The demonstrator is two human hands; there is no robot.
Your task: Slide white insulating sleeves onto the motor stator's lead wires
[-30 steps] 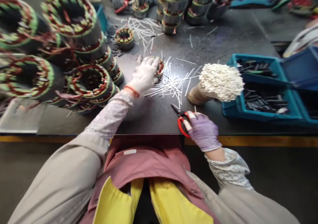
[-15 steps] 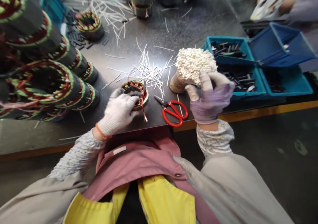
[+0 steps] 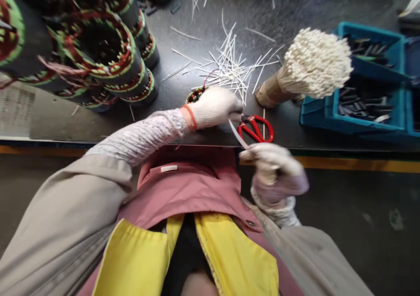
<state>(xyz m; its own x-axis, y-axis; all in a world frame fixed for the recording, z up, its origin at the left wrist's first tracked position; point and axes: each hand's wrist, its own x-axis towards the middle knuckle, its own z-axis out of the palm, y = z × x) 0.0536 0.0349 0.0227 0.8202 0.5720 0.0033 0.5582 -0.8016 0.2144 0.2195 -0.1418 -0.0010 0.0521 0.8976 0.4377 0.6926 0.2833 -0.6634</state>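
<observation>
pinching a white strip (image 3: pixel 238 134), the closed right grip (image 3: pixel 274 173) hovers at the edge of the dark workbench (image 3: pixel 328 3).

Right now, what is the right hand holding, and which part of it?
The right hand seems to pinch a thin white strip by its lower end, but the hand is blurred, so I can't be completely sure.

One head-worn camera looks forward and down — close over the chest (image 3: pixel 170 186) and workbench (image 3: pixel 311 7), edges seemingly warped.

Wound stators (image 3: pixel 108 68) left — parts bin (image 3: pixel 348 125) right.
</observation>
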